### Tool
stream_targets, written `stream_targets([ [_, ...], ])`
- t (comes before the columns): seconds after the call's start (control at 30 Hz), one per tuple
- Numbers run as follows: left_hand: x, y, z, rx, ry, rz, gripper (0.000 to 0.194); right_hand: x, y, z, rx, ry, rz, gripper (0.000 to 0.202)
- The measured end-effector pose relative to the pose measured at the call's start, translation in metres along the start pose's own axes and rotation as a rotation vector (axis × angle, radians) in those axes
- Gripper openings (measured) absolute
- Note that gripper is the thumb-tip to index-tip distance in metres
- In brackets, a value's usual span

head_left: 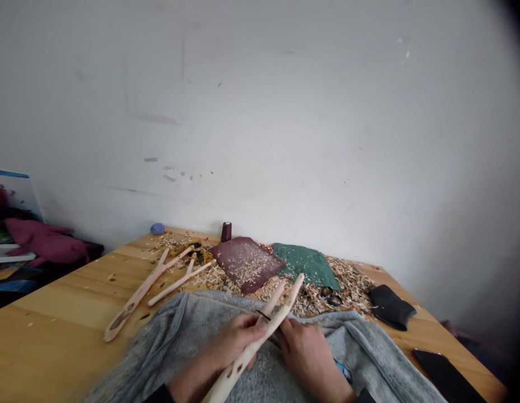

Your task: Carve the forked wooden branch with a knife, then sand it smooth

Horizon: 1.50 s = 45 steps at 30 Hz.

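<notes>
Forked stick [256, 346]: over the grey cloth [201, 319], prongs pointing away
Left hand [238, 337]: clasped round the stick below its fork
Right hand [308, 347]: fingers bent round a thin dark tool [263, 315], partly hidden
Wood shavings [354, 280]: beyond the cloth

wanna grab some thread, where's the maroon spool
In the head view, the maroon spool stands left of centre near the far edge of the table, by the wall, just behind the maroon sheet.
</notes>
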<state>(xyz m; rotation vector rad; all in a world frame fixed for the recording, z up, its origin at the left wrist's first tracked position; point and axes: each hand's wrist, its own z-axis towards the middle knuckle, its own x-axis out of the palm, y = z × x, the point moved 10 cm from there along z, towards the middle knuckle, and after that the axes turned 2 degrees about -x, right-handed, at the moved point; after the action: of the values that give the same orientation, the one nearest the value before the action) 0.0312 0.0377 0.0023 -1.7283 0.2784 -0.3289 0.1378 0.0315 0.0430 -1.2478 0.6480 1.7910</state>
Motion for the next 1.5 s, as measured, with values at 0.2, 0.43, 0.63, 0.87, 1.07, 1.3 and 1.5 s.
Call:
stream_targets([
  [0.2, 0.007, 0.005, -0.003, -0.043, 0.054, -0.137, 0.044, -0.007, -0.007, 0.002, 0.027, -0.021, 0.087, 0.012],
  [0.43, 0.026, 0.002, -0.012, -0.08, 0.175, -0.25, 0.038, -0.018, -0.058, 0.001, 0.321, -0.041, -0.065, 0.02],
  [0.63, 0.02, 0.011, -0.008, -0.075, 0.113, -0.193, 0.034, -0.013, -0.023, 0.003, 0.085, -0.012, 0.068, 0.016],
  [0.87, 0.016, 0.015, -0.008, -0.081, 0.077, -0.047, 0.03, -0.014, -0.023, 0.004, 0.076, 0.001, 0.063, 0.013],
  [1.07, 0.019, 0.013, -0.013, -0.115, 0.078, 0.017, 0.036, -0.021, -0.073, -0.004, 0.32, -0.126, -0.035, 0.019],
  [1.3, 0.011, 0.012, -0.015, -0.179, 0.004, 0.098, 0.031, -0.012, 0.008, -0.001, -0.08, -0.029, 0.14, 0.015],
  [1.5, 0.01, 0.018, -0.016, -0.248, -0.013, 0.172, 0.014, -0.028, -0.047, -0.004, 0.22, -0.199, -0.043, 0.019],
])
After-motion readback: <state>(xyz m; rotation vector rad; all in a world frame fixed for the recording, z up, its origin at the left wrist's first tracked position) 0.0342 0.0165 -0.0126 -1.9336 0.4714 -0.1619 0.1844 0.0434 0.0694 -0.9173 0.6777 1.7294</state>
